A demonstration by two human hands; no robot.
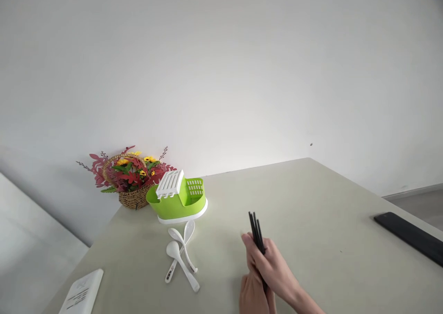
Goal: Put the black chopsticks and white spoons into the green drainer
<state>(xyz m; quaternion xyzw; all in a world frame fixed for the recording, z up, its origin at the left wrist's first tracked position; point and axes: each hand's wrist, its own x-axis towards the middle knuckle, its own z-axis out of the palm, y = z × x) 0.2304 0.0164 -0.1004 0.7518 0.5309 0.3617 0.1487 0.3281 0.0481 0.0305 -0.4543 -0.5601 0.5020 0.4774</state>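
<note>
Chopsticks [255, 228], a black bundle, stand nearly upright over the tabletop [311, 212], the right hand [268, 263] clamped round their middle and the left hand [252, 295] closed at their lower ends. They look light, stiff and smooth, likely to slip apart, so a grip round the whole bundle suits. To the left lie white spoons [182, 256], beyond them a green rack [178, 198] and a flower basket [129, 178].

A table [311, 203] is standing against the wall. At its far left corner a flower basket [129, 178] is sitting, with a cutlery drainer [178, 198] just right of it. Three spoons [182, 254] are lying before the drainer. A booklet [82, 293] is resting at the near left edge, a flat slab [410, 235] at the right edge.
</note>
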